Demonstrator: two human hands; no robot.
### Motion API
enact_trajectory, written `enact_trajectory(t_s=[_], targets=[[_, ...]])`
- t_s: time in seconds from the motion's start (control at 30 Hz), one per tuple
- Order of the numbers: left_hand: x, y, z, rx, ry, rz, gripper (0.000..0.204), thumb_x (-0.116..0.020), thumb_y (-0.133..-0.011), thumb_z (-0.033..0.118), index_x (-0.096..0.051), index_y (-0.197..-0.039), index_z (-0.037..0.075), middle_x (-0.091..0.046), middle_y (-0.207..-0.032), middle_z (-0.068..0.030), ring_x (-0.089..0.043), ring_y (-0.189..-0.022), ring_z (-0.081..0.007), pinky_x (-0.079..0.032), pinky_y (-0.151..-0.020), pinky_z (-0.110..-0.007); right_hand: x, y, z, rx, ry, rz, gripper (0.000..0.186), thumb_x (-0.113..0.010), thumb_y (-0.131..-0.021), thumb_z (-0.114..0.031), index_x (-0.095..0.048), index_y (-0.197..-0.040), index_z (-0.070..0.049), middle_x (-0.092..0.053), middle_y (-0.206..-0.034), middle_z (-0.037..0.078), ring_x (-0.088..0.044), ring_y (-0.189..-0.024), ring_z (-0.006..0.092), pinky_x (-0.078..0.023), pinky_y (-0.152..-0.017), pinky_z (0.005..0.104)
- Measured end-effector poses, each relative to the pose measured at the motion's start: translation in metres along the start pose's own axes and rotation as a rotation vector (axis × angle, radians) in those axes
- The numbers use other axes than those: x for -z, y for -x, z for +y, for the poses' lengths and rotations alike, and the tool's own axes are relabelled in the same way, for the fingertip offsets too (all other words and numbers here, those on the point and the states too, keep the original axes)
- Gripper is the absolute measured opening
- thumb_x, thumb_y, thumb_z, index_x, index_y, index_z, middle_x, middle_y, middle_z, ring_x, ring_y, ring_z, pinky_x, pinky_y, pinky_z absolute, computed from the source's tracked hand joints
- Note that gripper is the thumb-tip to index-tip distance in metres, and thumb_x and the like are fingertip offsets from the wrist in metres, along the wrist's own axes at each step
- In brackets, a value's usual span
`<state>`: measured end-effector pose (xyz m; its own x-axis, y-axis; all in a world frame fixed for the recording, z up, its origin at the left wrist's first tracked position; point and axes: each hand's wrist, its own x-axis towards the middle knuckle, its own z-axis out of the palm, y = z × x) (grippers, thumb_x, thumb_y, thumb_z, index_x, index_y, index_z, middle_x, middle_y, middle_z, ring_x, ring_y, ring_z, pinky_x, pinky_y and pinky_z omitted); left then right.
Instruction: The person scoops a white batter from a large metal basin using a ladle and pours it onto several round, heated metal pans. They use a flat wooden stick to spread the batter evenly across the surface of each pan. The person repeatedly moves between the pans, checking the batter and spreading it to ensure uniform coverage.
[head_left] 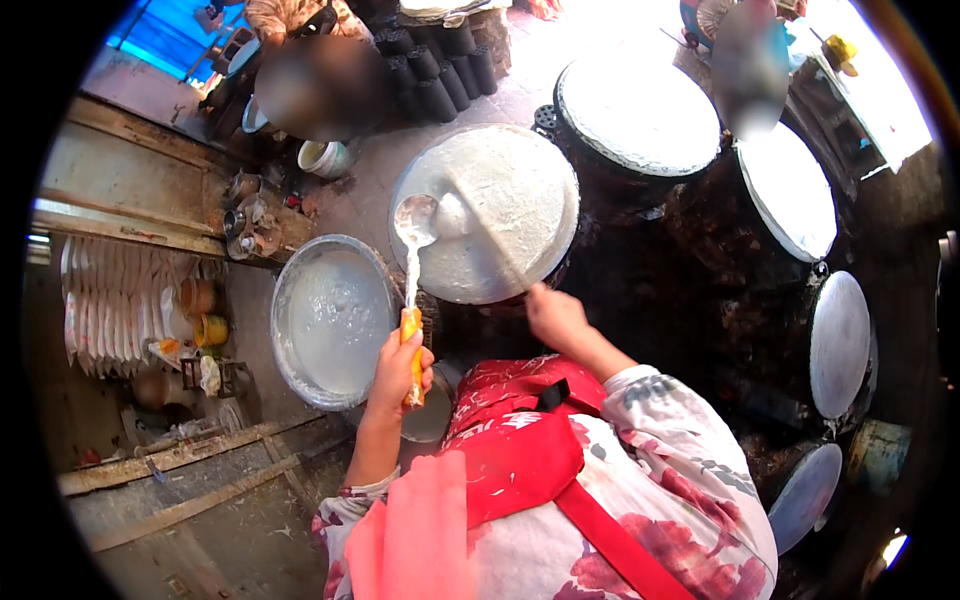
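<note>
The dim, cluttered workroom has a greyish floor, wooden boards along its left side and bright daylight toward the far end, where dark cylinders [440, 85] stand stacked. The round cooktop [535, 185] directly ahead is covered with pale, uneven white batter.

Five round tops show in all: that one, and four other tops [840, 345] curving down the right side. There is one orange-handled ladle [411, 322], one thin stick [490, 235] and one wide basin [285, 368] of white liquid just left of the cooktop.

The hands are apart. The left hand [398, 365] is wrapped around the ladle's handle, its bowl over the cooktop's left part; whether it touches the batter I cannot tell. The right hand [557, 317] grips the stick's near end, the forearm angled inward, the blurred stick slanting forward and left across the batter.
</note>
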<state>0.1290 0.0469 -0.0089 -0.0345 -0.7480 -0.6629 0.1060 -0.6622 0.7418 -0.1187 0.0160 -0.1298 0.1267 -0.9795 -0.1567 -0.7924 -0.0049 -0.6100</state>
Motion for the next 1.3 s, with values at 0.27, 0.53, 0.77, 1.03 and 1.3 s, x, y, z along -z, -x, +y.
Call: enact_trajectory(t_s=[0.27, 0.53, 0.77, 1.03, 1.3], targets=[[0.022, 0.055, -0.028, -0.094, 0.489, -0.224, 0.036, -0.040, -0.098, 0.030, -0.042, -0.128, 0.010, -0.041, -0.063, -0.0012, -0.041, -0.041, -0.0095, -0.037, -0.037, -0.025, -0.013, 0.024, -0.052, 0.138, -0.240, -0.021, 0.018, -0.047, -0.091, -0.020, -0.049, -0.088, -0.002, -0.059, -0.067, 0.022, -0.059, -0.065, 0.0417, -0.045, -0.060, 0.0509], [0.040, 0.042, -0.018, -0.027, 0.952, -0.417, 0.037, -0.036, -0.100, 0.025, -0.039, -0.128, 0.001, -0.040, -0.064, 0.0001, -0.038, -0.040, -0.0061, -0.035, -0.037, -0.020, 0.027, -0.024, -0.023, 0.196, 0.011, 0.251, 0.019, -0.044, -0.090, -0.021, -0.050, -0.083, -0.004, -0.059, -0.069, 0.022, -0.060, -0.068, 0.0407, -0.046, -0.060, 0.0507], [0.056, 0.063, -0.012, -0.108, 1.008, -0.420, 0.040, -0.033, -0.100, 0.025, -0.035, -0.132, 0.001, -0.038, -0.064, -0.0001, -0.038, -0.040, -0.0066, -0.036, -0.038, -0.021, 0.062, -0.039, 0.021, 0.336, 0.438, -0.172, 0.011, -0.047, -0.081, -0.009, -0.052, -0.082, 0.000, -0.063, -0.069, 0.020, -0.065, -0.068, 0.0353, -0.050, -0.057, 0.0454], [0.086, 0.076, -0.042, -0.152, 1.008, -0.173, 0.041, -0.034, -0.100, 0.031, -0.043, -0.125, 0.000, -0.038, -0.064, -0.0001, -0.036, -0.040, -0.0059, -0.036, -0.037, -0.019, 0.061, -0.050, 0.055, 0.206, 0.346, 0.042, 0.011, -0.048, -0.082, -0.011, -0.053, -0.083, -0.001, -0.063, -0.070, 0.019, -0.064, -0.069, 0.0369, -0.050, -0.058, 0.0460], [0.082, 0.067, -0.070, -0.209, 1.039, -0.057, 0.032, -0.038, -0.098, 0.020, -0.045, -0.123, 0.002, -0.045, -0.076, -0.0031, -0.042, -0.047, -0.0069, -0.038, -0.041, -0.020, 0.093, -0.056, 0.033, 0.191, 0.246, 0.058, 0.016, -0.046, -0.085, -0.015, -0.054, -0.083, -0.002, -0.062, -0.066, 0.018, -0.063, -0.063, 0.0361, -0.050, -0.056, 0.0467]])
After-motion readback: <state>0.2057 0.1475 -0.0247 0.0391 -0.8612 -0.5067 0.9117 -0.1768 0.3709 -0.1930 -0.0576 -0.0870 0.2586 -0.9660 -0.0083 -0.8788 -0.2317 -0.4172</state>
